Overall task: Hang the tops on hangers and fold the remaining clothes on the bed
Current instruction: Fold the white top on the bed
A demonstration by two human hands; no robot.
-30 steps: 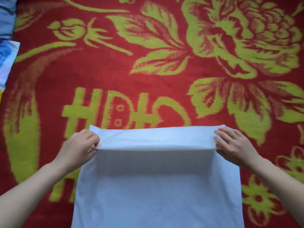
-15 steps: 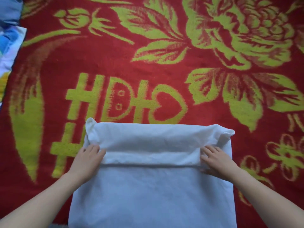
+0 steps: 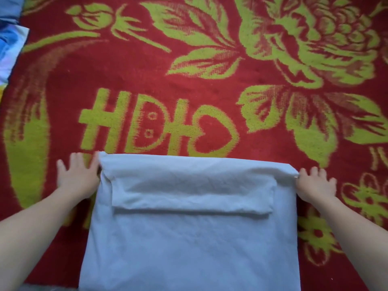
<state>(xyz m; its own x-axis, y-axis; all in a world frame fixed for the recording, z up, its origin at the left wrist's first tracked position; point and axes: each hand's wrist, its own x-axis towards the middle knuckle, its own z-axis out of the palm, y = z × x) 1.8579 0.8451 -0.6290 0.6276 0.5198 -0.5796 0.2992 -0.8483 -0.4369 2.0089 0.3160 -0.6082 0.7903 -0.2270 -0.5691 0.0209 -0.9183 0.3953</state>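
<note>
Red blanket (image 3: 147,70), blue fabric (image 3: 8,38) at edge, white cloth (image 3: 189,238) between left hand (image 3: 77,177) and right hand (image 3: 316,184), both flat.

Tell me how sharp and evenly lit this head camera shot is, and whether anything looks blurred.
Head view, light: soft and even, no glare; head view, blur: left hand smeared by motion, right hand slightly soft; head view, shadow: only a thin line under the folded flap of the white cloth.
</note>
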